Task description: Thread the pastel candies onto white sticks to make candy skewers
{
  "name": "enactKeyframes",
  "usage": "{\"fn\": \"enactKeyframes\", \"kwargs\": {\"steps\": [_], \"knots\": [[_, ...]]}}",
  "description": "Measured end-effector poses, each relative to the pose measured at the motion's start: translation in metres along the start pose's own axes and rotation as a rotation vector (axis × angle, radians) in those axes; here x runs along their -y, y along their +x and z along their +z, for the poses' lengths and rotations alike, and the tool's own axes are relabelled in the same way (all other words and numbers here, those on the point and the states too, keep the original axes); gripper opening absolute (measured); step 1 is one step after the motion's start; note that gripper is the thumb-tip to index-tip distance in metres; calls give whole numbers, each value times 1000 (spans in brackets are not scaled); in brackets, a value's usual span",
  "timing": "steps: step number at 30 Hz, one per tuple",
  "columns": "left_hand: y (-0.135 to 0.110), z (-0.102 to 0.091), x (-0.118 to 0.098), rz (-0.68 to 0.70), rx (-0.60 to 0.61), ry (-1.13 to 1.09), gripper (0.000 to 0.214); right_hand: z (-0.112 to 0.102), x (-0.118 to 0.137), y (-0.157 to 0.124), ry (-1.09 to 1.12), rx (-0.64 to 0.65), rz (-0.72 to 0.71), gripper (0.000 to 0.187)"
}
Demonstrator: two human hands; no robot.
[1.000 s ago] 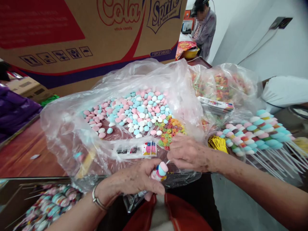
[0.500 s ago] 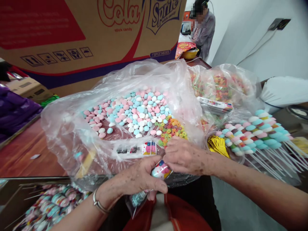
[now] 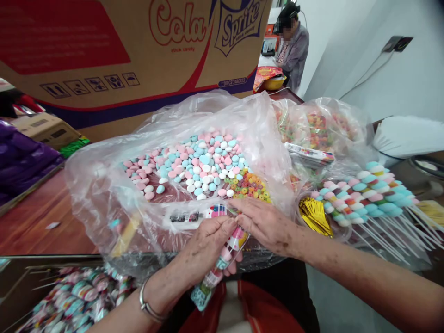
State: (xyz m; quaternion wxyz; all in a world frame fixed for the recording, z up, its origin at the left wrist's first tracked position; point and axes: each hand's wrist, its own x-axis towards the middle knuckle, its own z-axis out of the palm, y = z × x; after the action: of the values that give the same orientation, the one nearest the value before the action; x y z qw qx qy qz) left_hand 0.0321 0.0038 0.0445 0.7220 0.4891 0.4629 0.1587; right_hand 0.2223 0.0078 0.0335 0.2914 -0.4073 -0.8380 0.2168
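Clear plastic sheet [image 3: 104, 196] as reference. Left hand [image 3: 204, 252] is wrapped round a bagged candy stick [image 3: 222, 263] at the sheet's near edge, thumb on top, fingertips showing underneath; the bag slants, its lower end hanging over the near side of the sheet, so this grip probably carries most of the weight. Right hand [image 3: 267, 226] is narrow, fingers bunched over the bag's upper end, above the sheet's near right part; whether it pinches or only presses, can't tell, fingers cover the contact. Two hands meeting there likely keep the slippery wrapper from sliding. Loose pink, blue and white candies [image 3: 204, 162] are spread on the sheet, ring candies [image 3: 251, 185] heaped on its right part; the sheet presumably keeps them off the wooden tabletop [image 3: 38, 231]. A white printed packet [image 3: 187, 216] lies on the sheet's near part, just beyond the hands, handy for either one. Right of the sheet: a tub of gold ties [image 3: 314, 215], then threaded candy sticks [image 3: 371, 192] piled with bare ends pointing away from it, probably so they can be grabbed without touching the candy. Wrapped candies [image 3: 83, 289] fill a box below the sheet's near left corner, seemingly within left-hand reach. Big carton [image 3: 187, 64] stands behind the sheet.
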Motion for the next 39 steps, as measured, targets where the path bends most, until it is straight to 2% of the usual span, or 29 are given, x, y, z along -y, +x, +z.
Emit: {"fn": "enactKeyframes", "kwargs": {"steps": [3,7,9,11,13,16,19,21,23,25,27,29,31,33,35,37,39], "knots": [[3,-1,5,62,-66,-17,43,2,6,-3,157,17,73,41],[8,-2,3,206,-206,7,41,6,17,-3,520,-127,347,59],[10,0,1,236,-261,72,40,13,20,-3,738,-96,479,46],[13,2,1,246,-276,73,40,21,21,-2,917,-32,549,29],[14,4,3,254,-214,-34,38,27,20,-2,1014,-74,559,22],[13,4,7,255,-78,-277,29,31,16,-3,1038,-192,545,20],[11,1,9,186,-102,-419,24,34,12,-5,1168,-222,503,21],[11,-1,9,95,-101,-418,23,35,8,-7,1241,-177,458,29],[11,-4,8,-17,-15,-355,16,34,4,-10,1173,-50,396,34],[12,-7,8,-109,87,-309,11,31,-1,-13,942,18,298,21],[14,-10,8,-149,169,-319,13,28,-3,-15,645,-34,167,10],[15,-13,10,-134,257,-368,21,24,-2,-17,406,-118,53,14],[13,-15,11,-96,340,-388,29,22,2,-18,280,-156,1,16],[11,-17,10,-79,371,-363,32,22,7,-18,232,-194,16,17],[8,-17,7,-79,352,-307,30,22,12,-18,244,-225,94,19],[5,-15,4,-60,290,-245,31,23,16,-18,258,-209,203,20],[5,-13,2,-28,197,-202,32,22,18,-21,149,-218,250,23]]}}
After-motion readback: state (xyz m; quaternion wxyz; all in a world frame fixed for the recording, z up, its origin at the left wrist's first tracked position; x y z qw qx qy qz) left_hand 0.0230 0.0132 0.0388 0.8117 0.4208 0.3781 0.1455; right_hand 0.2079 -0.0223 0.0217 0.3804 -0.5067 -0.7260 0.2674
